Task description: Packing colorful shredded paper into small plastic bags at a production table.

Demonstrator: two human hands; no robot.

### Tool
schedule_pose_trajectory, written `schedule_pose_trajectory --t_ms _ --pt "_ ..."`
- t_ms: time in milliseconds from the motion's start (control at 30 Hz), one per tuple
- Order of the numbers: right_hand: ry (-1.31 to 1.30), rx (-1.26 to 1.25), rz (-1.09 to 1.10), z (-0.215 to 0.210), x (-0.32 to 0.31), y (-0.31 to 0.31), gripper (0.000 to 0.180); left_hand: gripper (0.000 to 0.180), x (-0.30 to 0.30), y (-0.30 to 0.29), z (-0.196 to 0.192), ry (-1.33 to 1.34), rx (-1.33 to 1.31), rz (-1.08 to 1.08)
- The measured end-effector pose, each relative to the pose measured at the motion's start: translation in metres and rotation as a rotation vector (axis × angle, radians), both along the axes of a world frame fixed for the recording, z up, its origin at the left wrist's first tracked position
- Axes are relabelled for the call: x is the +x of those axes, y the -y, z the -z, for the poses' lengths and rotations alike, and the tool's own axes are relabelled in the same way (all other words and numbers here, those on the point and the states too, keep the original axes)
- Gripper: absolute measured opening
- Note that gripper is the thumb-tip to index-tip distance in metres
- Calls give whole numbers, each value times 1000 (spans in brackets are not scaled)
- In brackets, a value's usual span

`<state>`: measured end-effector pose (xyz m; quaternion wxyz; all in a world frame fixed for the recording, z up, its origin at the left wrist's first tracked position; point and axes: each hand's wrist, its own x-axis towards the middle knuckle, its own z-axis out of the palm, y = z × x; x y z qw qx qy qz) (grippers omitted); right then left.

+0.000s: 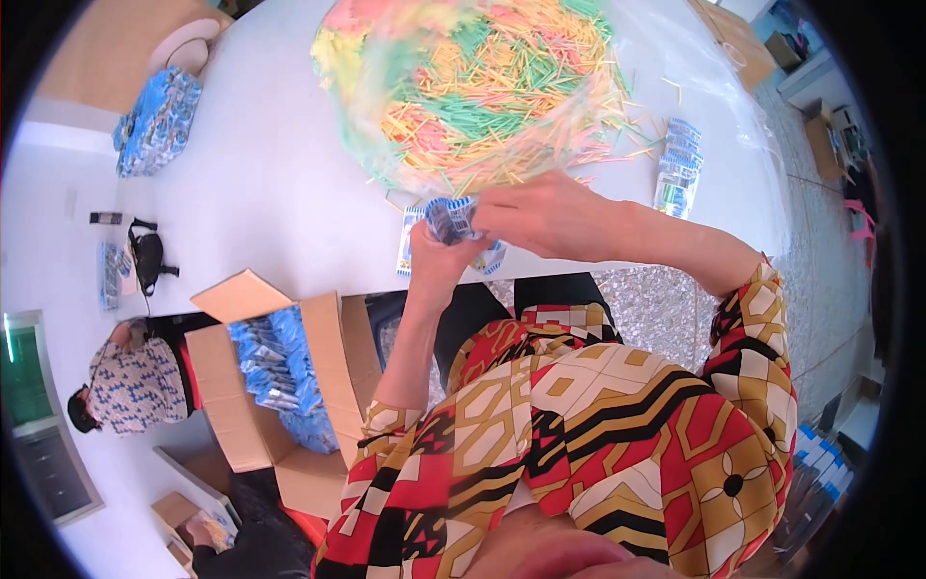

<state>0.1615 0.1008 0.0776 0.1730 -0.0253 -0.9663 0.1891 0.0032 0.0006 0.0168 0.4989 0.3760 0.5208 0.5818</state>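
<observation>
Close to the table's near edge I hold a small blue-and-white plastic packet (449, 220) between both hands. My left hand (439, 249) is wrapped round it from below, thumb and fingers closed. At its right side my right hand (535, 216) pinches the packet's upper edge; the fingertips are partly hidden. More blue-and-white packet material shows beside and under my left hand. Just beyond my hands lies a large heap of thin short sticks (511, 92) in yellow, orange, green and pink, spread on clear plastic sheeting.
Several similar packets (679, 166) lie overlapped in a row to the right. At the left, an open cardboard box (321, 347) holds blue packets (275, 362). A bagged blue bundle (164, 121) and a hat (183, 46) sit far left. Other people work at the left.
</observation>
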Motion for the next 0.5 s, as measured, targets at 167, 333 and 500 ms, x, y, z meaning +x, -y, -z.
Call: schedule_pose_trajectory --t_ms 167,333,500 --pt "77 6 -25 -5 -3 -3 18 26 -2 8 -5 20 -42 18" --pt "27 -24 -59 -11 -5 -1 15 23 -6 10 1 153 22 54" --pt "-21 -46 -98 -12 -10 0 13 21 -9 10 13 73 110 -66"
